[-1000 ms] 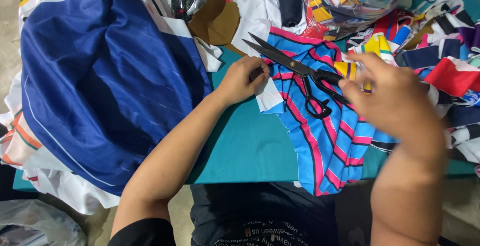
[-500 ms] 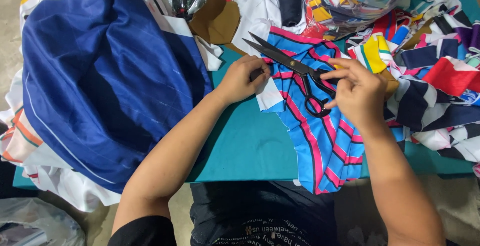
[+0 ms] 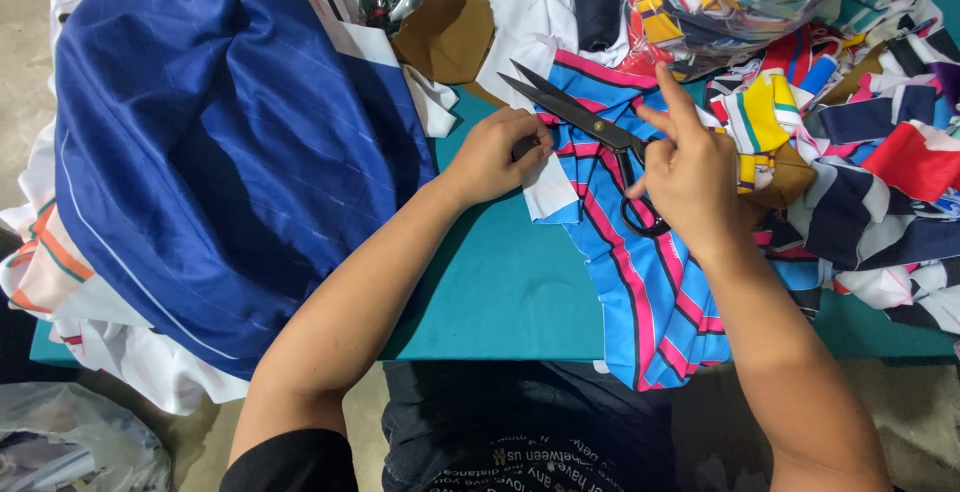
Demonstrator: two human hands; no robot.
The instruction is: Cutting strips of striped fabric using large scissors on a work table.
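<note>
At table centre I see the blue, pink and black striped fabric piece (image 3: 640, 282) flat on teal tabletop (image 3: 500, 292) | left hand (image 3: 495, 157), fingers pinched, pins its white edge at 9 o'clock, keeping it taut | right hand (image 3: 690, 177), fingers through the handles, grips open black shears (image 3: 585, 122), blades toward 10 o'clock | blue garment (image 3: 220, 152) bundled aside at 9 o'clock.

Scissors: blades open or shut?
Open. The black scissors show two blade tips spread in a V over the striped fabric, right hand at the handles.
</note>
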